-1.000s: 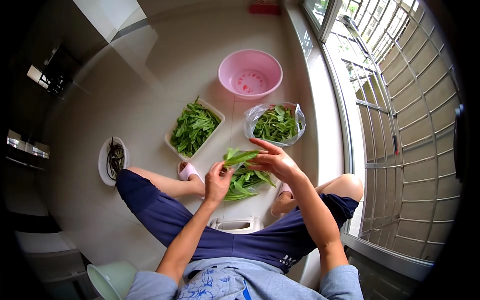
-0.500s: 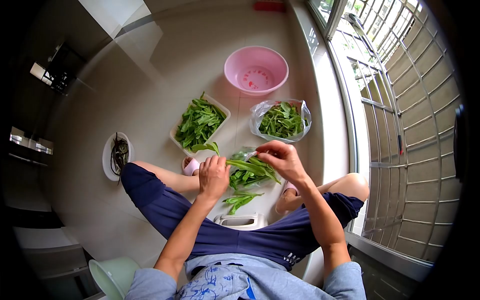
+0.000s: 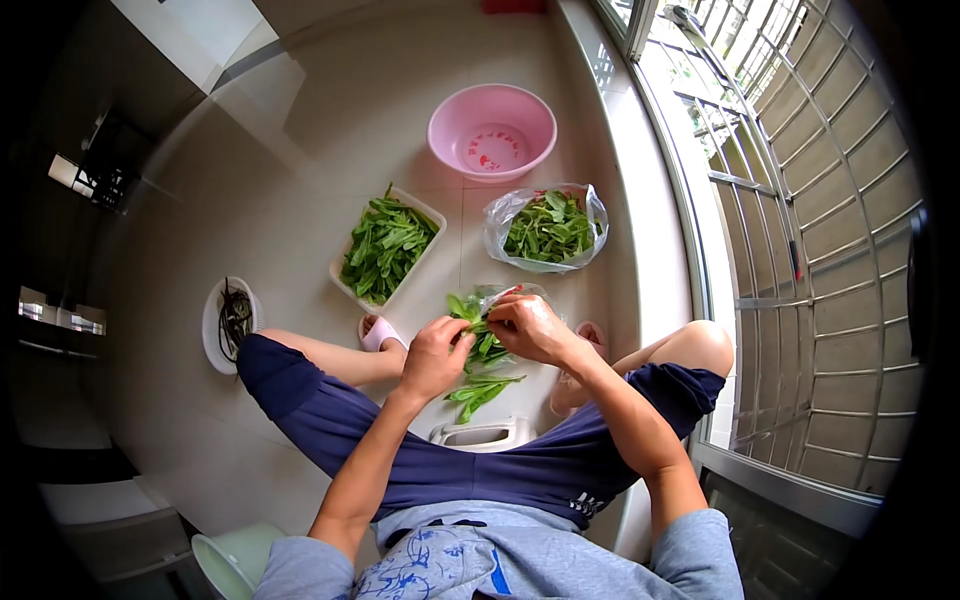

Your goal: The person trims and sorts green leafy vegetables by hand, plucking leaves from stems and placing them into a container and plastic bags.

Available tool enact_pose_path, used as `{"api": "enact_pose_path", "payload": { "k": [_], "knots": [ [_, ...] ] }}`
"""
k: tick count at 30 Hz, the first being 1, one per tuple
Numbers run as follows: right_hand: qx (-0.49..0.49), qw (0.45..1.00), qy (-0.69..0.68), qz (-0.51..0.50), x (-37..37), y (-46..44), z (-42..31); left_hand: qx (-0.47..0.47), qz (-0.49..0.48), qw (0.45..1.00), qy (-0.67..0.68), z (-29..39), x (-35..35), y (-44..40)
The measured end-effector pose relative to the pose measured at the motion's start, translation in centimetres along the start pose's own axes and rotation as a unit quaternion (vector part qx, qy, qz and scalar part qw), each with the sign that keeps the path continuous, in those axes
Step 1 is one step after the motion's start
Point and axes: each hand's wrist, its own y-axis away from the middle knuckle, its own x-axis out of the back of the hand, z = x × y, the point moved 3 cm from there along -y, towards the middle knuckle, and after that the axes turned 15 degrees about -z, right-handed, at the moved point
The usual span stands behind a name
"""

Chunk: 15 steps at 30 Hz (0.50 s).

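Looking down from the head view, we pinch a leafy sprig (image 3: 465, 307) in our left hand (image 3: 432, 358) and our right hand (image 3: 536, 327), near loose greens (image 3: 483, 394) on the floor (image 3: 335, 130), nearer us than the pink basin (image 3: 492, 140).

Grey shirt (image 3: 560, 562) — navy trousers (image 3: 470, 477) — pink slippers (image 3: 380, 333)
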Motion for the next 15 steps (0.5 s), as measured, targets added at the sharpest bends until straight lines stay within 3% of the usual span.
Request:
{"api": "enact_pose_path", "payload": {
  "k": [2,3,5,6,8,12,15],
  "knots": [
    [0.003,0.998,-0.053,-0.03,0.4,0.0,-0.3,-0.008,0.011,1.0,0.008,-0.1,0.4,0.0],
    [0.002,0.998,-0.052,-0.028,0.7,0.0,-0.7,0.012,0.009,0.994,0.109,-0.8,0.2,-0.1],
    [-0.124,0.973,-0.181,-0.069,0.6,0.0,-0.6,0.065,0.001,0.964,0.258,-1.6,-0.3,-0.1],
    [-0.124,0.973,-0.18,-0.067,0.7,-0.2,-0.6,0.064,0.0,0.964,0.257,-1.6,-0.4,-0.2],
    [-0.199,0.925,-0.321,-0.027,0.7,-0.2,0.0,0.081,-0.004,0.922,0.379,-1.7,-0.7,-0.3],
    [-0.187,0.872,-0.447,0.063,2.1,0.0,1.5,0.086,0.003,0.914,0.395,-1.0,0.0,-0.5],
    [-0.104,0.912,-0.39,0.071,5.3,0.6,2.1,0.109,-0.006,0.872,0.478,-1.3,0.8,-0.1]
  ]
}}
